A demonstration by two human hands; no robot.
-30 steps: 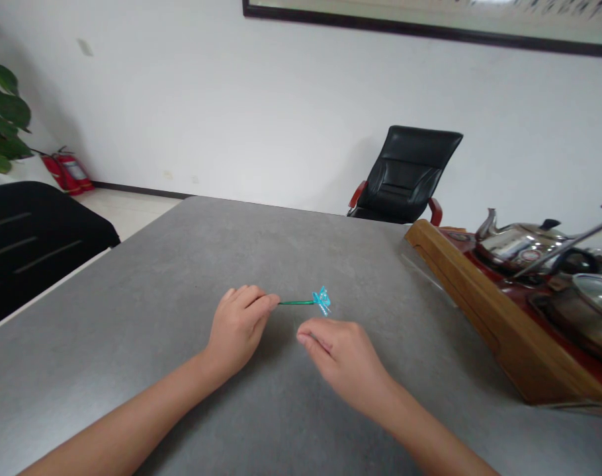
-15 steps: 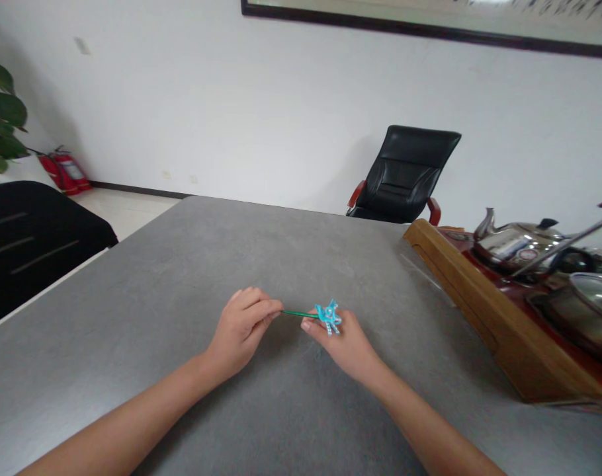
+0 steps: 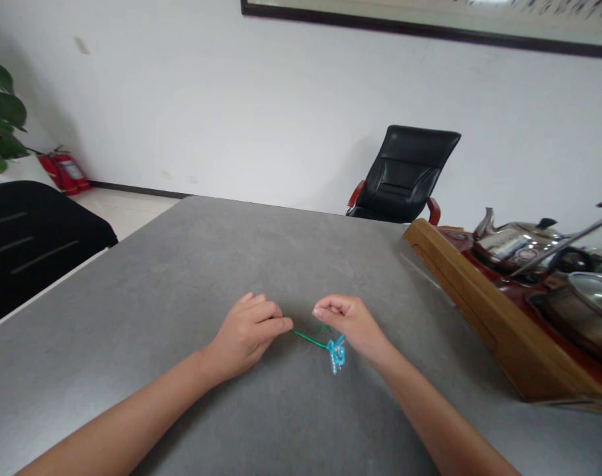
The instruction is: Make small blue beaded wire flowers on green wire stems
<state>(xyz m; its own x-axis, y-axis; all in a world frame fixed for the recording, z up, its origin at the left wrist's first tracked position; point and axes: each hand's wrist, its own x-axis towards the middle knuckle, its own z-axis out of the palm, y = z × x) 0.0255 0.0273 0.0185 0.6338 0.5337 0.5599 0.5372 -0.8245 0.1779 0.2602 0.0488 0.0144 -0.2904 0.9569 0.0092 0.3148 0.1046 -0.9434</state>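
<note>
My left hand (image 3: 256, 330) is closed, pinching the thin green stem of a small craft flower between thumb and forefinger. The blue-and-white flower head (image 3: 336, 354) hangs at the stem's right end, tilted down over the grey table. Just above the flower, my right hand (image 3: 348, 319) is closed, its thumb and fingertips pressed together. A faint, blurred green strand (image 3: 323, 326) shows beneath these fingertips; whether they grip it I cannot make out. The stem's left end is hidden in my left hand.
The grey table (image 3: 241, 244) spreads around my hands. On the right stands a wooden tea tray (image 3: 460, 311) with a steel kettle (image 3: 519, 241) and a lidded pot (image 3: 579, 314). A black chair (image 3: 405, 172) is beyond the far edge, another dark chair (image 3: 38, 244) at left.
The flower head has tipped down toward me and the stem now slants. My right hand has come off the flower and moved slightly up and right; my left hand shifted a little right.
</note>
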